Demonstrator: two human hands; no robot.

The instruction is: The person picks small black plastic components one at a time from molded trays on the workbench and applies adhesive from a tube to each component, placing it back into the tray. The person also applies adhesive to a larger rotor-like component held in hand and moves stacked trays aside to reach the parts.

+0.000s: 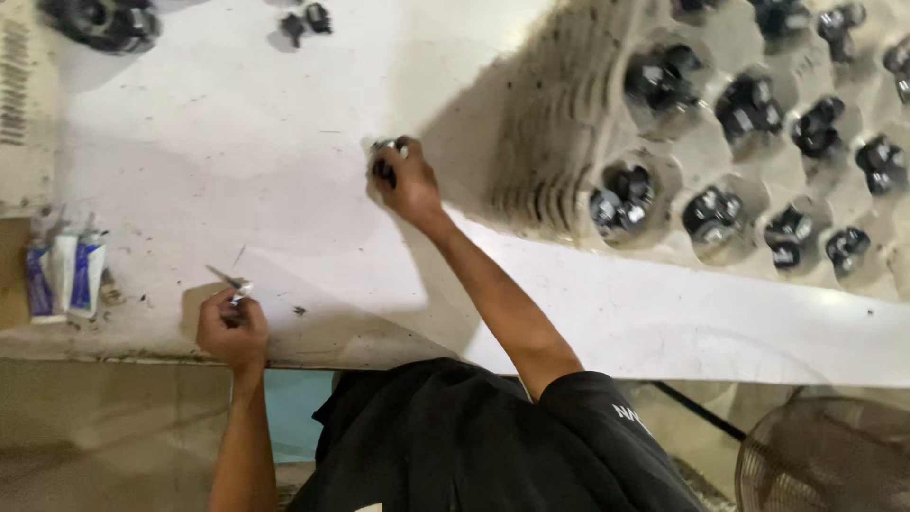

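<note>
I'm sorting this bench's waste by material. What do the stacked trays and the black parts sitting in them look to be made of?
The stacked trays look like moulded paper pulp: matte beige, rough, with soft rounded cups, like egg cartons. The black parts look like hard plastic or coated metal with bare metal bits: dark glossy bodies with silvery glints. The right hand holds a similar part; which material cannot be settled from here.

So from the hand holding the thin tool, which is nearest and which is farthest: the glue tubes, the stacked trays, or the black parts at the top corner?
Measured from the left hand in the head view:
1. The small white and blue tubes, just to its left at the table edge.
2. The cluster of black parts, far up in the top left corner.
3. The stack of beige moulded pulp trays, across the table on the right.
</note>
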